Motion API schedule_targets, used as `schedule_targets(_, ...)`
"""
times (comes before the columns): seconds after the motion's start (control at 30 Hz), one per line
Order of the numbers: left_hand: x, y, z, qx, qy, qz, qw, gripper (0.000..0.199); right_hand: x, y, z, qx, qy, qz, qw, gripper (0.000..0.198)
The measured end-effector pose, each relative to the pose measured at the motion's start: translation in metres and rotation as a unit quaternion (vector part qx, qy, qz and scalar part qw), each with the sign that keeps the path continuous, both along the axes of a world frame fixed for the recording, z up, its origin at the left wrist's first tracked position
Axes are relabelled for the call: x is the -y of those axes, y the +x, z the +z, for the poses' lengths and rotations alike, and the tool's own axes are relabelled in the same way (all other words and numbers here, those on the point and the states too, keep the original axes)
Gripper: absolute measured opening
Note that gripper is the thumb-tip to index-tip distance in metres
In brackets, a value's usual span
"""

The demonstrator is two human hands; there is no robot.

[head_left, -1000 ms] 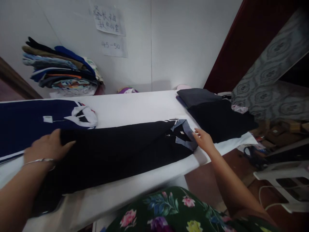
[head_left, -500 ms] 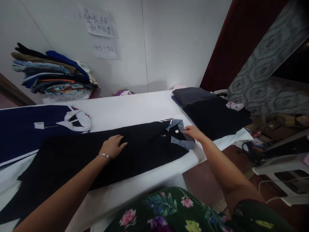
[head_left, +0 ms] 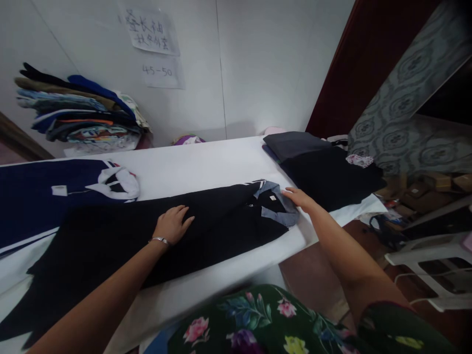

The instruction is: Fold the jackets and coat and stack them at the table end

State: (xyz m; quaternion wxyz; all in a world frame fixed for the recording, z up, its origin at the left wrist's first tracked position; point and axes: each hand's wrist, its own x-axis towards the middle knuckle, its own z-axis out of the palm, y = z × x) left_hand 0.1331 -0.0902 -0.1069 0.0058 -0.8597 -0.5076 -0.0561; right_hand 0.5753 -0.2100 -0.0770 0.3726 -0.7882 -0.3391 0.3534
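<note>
A black polo-style shirt (head_left: 214, 226) with a grey-blue collar (head_left: 279, 218) lies stretched lengthwise over the white-covered table, its collar toward the right. My left hand (head_left: 173, 225) rests flat on the dark cloth, fingers spread and holding nothing. At the collar's right edge, my right hand (head_left: 299, 199) touches the fabric with its fingers stretched out; the fingertips do not look closed on it. A small white label shows inside the neck. Under my left forearm the lower part of the shirt is partly hidden.
Left of the shirt lies a navy garment (head_left: 33, 196) with a white collar. Folded clothes (head_left: 81, 110) are stacked at the back left. Dark folded garments (head_left: 328, 172) form a pile at the right end of the white table (head_left: 191, 167). A white plastic stool (head_left: 424, 260) stands at far right.
My right hand's fingers have loosened from a pinch on the collar and now lie straighter along its edge. The collar sits slightly flatter. My left hand has stayed in place.
</note>
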Motion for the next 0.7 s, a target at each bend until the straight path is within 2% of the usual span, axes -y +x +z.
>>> schedule_targets(0.17,0.002,0.000,-0.003,0.002,0.007,0.000,1.000,0.047,-0.042,-0.009,-0.003,-0.035,0.009,0.004,0.999,0.069)
schedule_targets(0.3,0.003,-0.001,-0.003,0.008,0.003,0.001,1.000,0.048,-0.050,-0.017,-0.009,-0.028,0.053,0.005,0.998,0.072)
schedule_targets(0.5,0.005,0.001,-0.001,0.014,-0.004,0.004,1.000,0.046,-0.017,-0.002,-0.013,0.012,0.059,0.002,0.998,0.073)
schedule_targets(0.7,0.005,0.001,-0.001,0.009,-0.004,0.003,1.000,0.047,0.031,-0.005,-0.022,0.183,0.003,0.065,0.981,0.065)
